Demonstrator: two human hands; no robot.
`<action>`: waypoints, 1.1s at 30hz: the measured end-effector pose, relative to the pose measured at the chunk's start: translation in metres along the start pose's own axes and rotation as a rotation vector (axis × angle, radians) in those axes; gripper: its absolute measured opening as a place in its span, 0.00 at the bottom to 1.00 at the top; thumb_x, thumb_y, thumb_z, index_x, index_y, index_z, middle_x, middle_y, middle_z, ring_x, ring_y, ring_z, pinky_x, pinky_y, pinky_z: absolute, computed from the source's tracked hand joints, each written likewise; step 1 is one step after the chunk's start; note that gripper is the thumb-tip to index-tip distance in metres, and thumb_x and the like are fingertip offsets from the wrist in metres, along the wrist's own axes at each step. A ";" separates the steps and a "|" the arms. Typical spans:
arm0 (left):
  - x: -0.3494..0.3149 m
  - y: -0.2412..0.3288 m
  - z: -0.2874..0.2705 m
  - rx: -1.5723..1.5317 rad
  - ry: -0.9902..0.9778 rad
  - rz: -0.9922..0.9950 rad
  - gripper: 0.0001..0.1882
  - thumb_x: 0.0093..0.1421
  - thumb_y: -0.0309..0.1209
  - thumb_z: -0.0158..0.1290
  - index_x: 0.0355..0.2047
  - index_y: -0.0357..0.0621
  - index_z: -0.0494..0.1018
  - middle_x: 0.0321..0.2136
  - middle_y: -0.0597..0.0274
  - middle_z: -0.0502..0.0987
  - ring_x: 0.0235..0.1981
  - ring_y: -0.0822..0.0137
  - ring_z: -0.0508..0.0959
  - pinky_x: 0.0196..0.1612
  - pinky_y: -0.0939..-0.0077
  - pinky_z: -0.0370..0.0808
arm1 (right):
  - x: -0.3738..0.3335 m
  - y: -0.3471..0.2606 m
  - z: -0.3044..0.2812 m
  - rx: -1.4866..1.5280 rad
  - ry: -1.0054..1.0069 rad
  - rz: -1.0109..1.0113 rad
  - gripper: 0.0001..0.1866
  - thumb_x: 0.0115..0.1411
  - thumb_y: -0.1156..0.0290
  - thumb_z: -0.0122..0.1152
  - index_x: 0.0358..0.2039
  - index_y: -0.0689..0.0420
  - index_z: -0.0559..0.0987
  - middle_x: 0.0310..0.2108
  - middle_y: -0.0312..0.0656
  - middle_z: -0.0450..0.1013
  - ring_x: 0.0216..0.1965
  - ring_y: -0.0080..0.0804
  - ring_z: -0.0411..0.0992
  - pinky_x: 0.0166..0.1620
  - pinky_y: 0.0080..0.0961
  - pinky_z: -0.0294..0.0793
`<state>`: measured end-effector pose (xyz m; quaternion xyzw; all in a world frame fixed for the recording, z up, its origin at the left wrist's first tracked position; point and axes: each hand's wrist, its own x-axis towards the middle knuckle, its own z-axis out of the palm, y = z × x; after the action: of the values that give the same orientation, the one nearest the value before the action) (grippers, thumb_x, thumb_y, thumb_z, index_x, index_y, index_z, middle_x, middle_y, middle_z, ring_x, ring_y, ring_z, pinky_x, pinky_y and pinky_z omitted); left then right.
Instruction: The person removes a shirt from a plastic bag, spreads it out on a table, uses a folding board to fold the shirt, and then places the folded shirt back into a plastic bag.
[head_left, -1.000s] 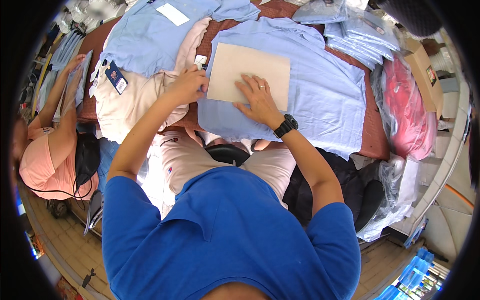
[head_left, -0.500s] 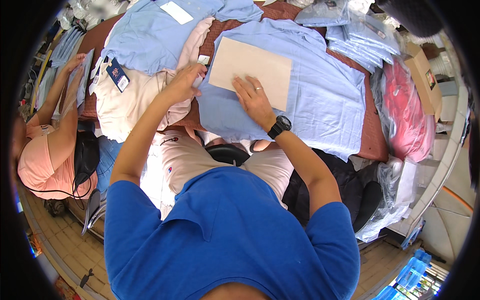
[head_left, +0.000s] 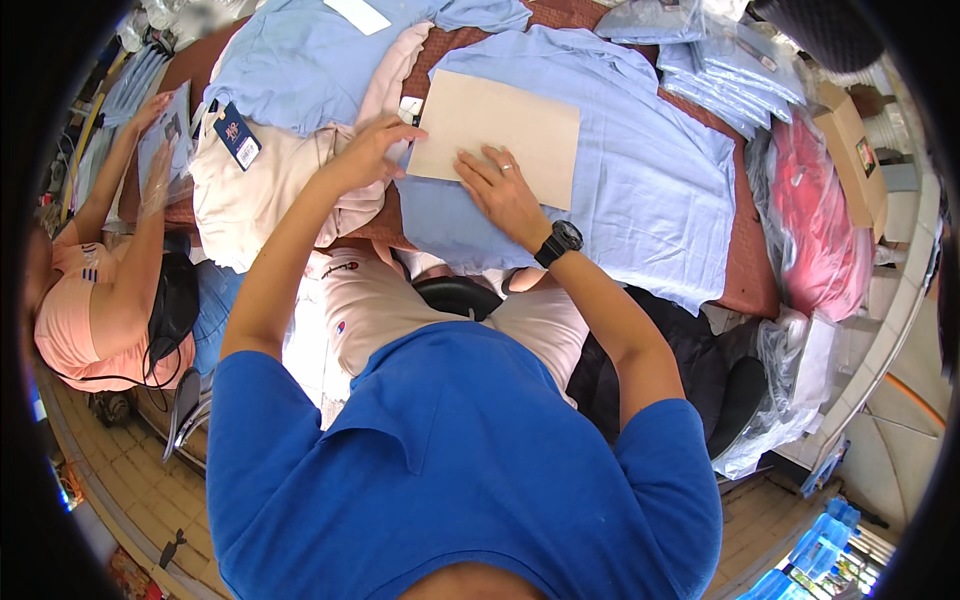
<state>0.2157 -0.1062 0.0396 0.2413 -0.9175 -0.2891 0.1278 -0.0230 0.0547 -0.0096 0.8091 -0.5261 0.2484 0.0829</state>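
Observation:
A light blue shirt [head_left: 640, 200] lies spread over the brown-covered table in front of me. On its upper left part rests a beige cardboard sheet [head_left: 500, 115]. My right hand [head_left: 503, 197], with a ring and a black wristwatch, lies flat on the sheet's lower middle, fingers stretched out. At the sheet's left edge is my left hand [head_left: 378, 152], its fingers apart and curved, the fingertips touching or very near the edge. A small white tag [head_left: 410, 104] shows just above those fingers.
A pale pink garment [head_left: 265, 190] with a dark blue hang tag [head_left: 236, 136] and another blue shirt [head_left: 310, 70] lie left. Bagged blue shirts [head_left: 730, 80], a bagged red garment [head_left: 815, 210] and a cardboard box [head_left: 850, 160] stand right. A co-worker [head_left: 110, 300] handles a plastic-bagged item at far left.
The cardboard sheet has shifted slightly left and turned a little straighter. Both hands have moved slightly with it. The co-worker's hands and bagged item have also moved.

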 end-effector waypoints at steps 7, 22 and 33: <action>0.001 -0.003 0.001 -0.028 -0.022 -0.029 0.36 0.38 0.15 0.68 0.52 0.47 0.77 0.46 0.58 0.73 0.53 0.56 0.71 0.58 0.66 0.70 | 0.000 -0.001 -0.001 0.016 -0.008 -0.013 0.24 0.60 0.69 0.62 0.58 0.55 0.74 0.61 0.39 0.69 0.61 0.50 0.64 0.65 0.55 0.62; 0.003 -0.004 0.002 -0.041 -0.003 -0.063 0.40 0.36 0.14 0.67 0.55 0.44 0.75 0.48 0.57 0.73 0.55 0.55 0.72 0.59 0.66 0.70 | 0.003 -0.006 -0.001 0.054 0.016 0.007 0.21 0.62 0.66 0.63 0.55 0.55 0.77 0.62 0.39 0.69 0.61 0.49 0.63 0.65 0.54 0.62; 0.001 -0.014 0.006 -0.027 0.013 -0.004 0.34 0.47 0.13 0.61 0.57 0.47 0.73 0.44 0.59 0.71 0.49 0.59 0.72 0.53 0.68 0.71 | 0.003 -0.007 -0.002 0.062 -0.002 0.027 0.21 0.63 0.64 0.61 0.56 0.54 0.76 0.62 0.38 0.68 0.62 0.47 0.63 0.66 0.52 0.60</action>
<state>0.2175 -0.1141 0.0261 0.2431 -0.9123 -0.3000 0.1364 -0.0162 0.0563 -0.0061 0.8044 -0.5290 0.2649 0.0540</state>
